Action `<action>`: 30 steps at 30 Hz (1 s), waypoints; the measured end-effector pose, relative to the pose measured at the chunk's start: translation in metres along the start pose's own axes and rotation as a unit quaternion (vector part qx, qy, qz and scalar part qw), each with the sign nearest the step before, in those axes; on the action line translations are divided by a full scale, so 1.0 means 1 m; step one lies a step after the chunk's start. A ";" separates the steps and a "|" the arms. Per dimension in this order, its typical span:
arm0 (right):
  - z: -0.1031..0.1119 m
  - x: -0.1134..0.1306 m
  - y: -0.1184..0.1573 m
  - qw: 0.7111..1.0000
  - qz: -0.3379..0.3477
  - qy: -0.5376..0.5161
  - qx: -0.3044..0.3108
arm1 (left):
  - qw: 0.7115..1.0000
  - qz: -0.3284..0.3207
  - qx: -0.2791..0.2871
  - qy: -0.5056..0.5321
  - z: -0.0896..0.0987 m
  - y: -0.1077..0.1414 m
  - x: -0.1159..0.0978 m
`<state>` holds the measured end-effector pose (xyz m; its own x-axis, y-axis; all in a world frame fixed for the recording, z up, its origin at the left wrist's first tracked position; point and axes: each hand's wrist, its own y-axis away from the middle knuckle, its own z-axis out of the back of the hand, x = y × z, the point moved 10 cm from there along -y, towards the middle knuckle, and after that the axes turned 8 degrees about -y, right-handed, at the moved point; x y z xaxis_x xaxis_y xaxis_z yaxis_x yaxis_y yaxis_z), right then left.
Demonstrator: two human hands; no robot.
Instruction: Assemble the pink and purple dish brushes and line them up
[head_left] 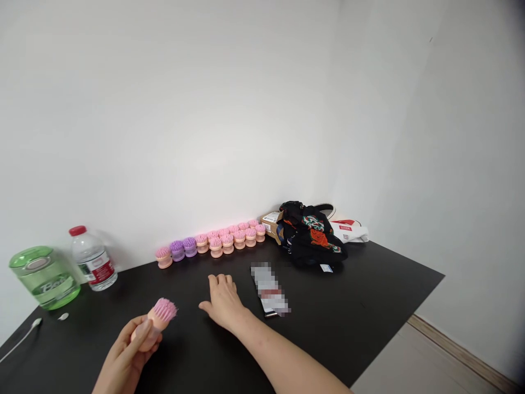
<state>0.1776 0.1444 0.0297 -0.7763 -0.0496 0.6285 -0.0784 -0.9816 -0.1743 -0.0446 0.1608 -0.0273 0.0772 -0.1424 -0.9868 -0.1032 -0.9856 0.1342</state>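
Fingers of the left hand point(125, 358) are wrapped around a pink-bristled scrub brush point(155, 322), its bristles held toward 2 o'clock; a green jar point(45, 280) and a water bottle point(92, 260) are stood at 10 and 11 o'clock from that hand; the right hand point(223, 302) is held open and palm-down at the black tabletop point(369, 295), nothing gripped, with a row of pink and purple brushes point(209, 244) at 12 o'clock and a blurred phone point(267, 290) at 3 o'clock.

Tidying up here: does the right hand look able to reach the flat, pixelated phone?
Probably yes: the open right hand rests close beside the phone on the black tabletop, with nothing between them.
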 end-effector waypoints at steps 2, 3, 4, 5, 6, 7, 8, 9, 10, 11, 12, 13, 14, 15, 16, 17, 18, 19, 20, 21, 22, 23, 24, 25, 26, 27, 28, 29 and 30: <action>0.006 -0.007 0.003 1.000 -0.025 0.009 -0.007 | 1.000 0.000 0.011 -0.002 -0.003 0.002 0.000; 0.008 -0.010 0.007 0.999 -0.031 0.012 -0.007 | 1.000 -0.002 0.015 -0.003 -0.005 0.002 0.000; 0.008 -0.012 0.011 0.999 -0.035 0.015 -0.004 | 1.000 -0.002 0.019 -0.004 -0.007 0.003 0.000; 0.009 -0.014 0.015 0.999 -0.037 0.018 0.000 | 1.000 -0.003 0.023 -0.006 -0.008 0.004 0.001; 0.009 -0.015 0.020 0.999 -0.036 0.021 0.003 | 1.000 -0.004 0.027 -0.009 -0.010 0.005 0.001; 0.010 -0.017 0.024 0.999 -0.036 0.024 0.005 | 0.999 -0.007 0.029 -0.011 -0.011 0.006 0.000; 0.011 -0.018 0.026 0.999 -0.036 0.028 0.006 | 0.999 -0.009 0.031 -0.013 -0.012 0.006 0.000; 0.012 -0.020 0.028 0.999 -0.037 0.032 0.005 | 0.999 -0.010 0.032 -0.013 -0.012 0.006 0.000; 0.013 -0.021 0.028 0.999 -0.040 0.036 0.003 | 0.999 -0.013 0.032 -0.013 -0.013 0.007 -0.001; 0.015 -0.023 0.027 0.998 -0.045 0.041 0.000 | 0.999 -0.014 0.032 -0.012 -0.013 0.007 -0.002; 0.016 -0.025 0.026 0.998 -0.052 0.045 -0.003 | 0.999 -0.014 0.033 -0.011 -0.013 0.007 -0.002; 0.017 -0.026 0.025 0.997 -0.059 0.049 -0.006 | 0.999 -0.014 0.035 -0.012 -0.014 0.008 -0.003; 0.019 -0.027 0.024 0.996 -0.066 0.052 -0.010 | 0.999 -0.016 0.037 -0.012 -0.014 0.008 -0.003; 0.020 -0.029 0.023 0.996 -0.073 0.054 -0.013 | 0.999 -0.017 0.038 -0.012 -0.014 0.008 -0.004; 0.021 -0.030 0.023 0.995 -0.080 0.055 -0.016 | 0.999 -0.018 0.038 -0.012 -0.013 0.008 -0.004; 0.023 -0.031 0.023 0.995 -0.086 0.056 -0.019 | 0.999 -0.018 0.037 -0.012 -0.012 0.008 -0.004; 0.024 -0.032 0.023 0.994 -0.092 0.056 -0.021 | 0.999 -0.017 0.035 -0.011 -0.011 0.008 -0.003; 0.025 -0.033 0.024 0.994 -0.096 0.055 -0.023 | 0.999 -0.015 0.033 -0.011 -0.011 0.008 -0.003; 0.025 -0.033 0.024 0.993 -0.101 0.055 -0.025 | 0.999 -0.012 0.034 -0.011 -0.010 0.008 -0.002; 0.026 -0.034 0.025 0.993 -0.105 0.055 -0.027 | 0.999 -0.011 0.035 -0.012 -0.010 0.008 -0.001; 0.027 -0.035 0.025 0.992 -0.109 0.055 -0.029 | 0.999 -0.011 0.038 -0.012 -0.011 0.008 -0.001; 0.027 -0.035 0.026 0.992 -0.111 0.055 -0.031 | 0.999 -0.012 0.041 -0.013 -0.011 0.008 -0.001; 0.027 -0.036 0.026 0.991 -0.114 0.055 -0.032 | 0.999 -0.013 0.042 -0.013 -0.012 0.008 -0.002; 0.027 -0.036 0.026 0.991 -0.117 0.054 -0.032 | 0.999 -0.013 0.043 -0.014 -0.012 0.008 -0.002; 0.027 -0.037 0.026 0.991 -0.119 0.054 -0.033 | 0.999 -0.012 0.041 -0.014 -0.012 0.008 -0.002; 0.028 -0.037 0.027 0.991 -0.121 0.054 -0.033 | 0.999 -0.012 0.038 -0.014 -0.012 0.008 -0.003; 0.028 -0.037 0.027 0.990 -0.124 0.054 -0.032 | 0.999 -0.011 0.035 -0.014 -0.012 0.008 -0.003; 0.029 -0.038 0.028 0.990 -0.128 0.054 -0.032 | 0.999 -0.010 0.032 -0.015 -0.012 0.009 -0.004; 0.030 -0.038 0.028 0.990 -0.131 0.053 -0.031 | 0.999 -0.010 0.031 -0.016 -0.013 0.010 -0.004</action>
<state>0.2235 0.1132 0.0234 -0.7860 0.2274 0.5748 -0.3203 -0.9451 -0.0642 -0.0333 0.1509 -0.0205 0.0486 -0.1190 -0.9917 -0.1641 -0.9803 0.1096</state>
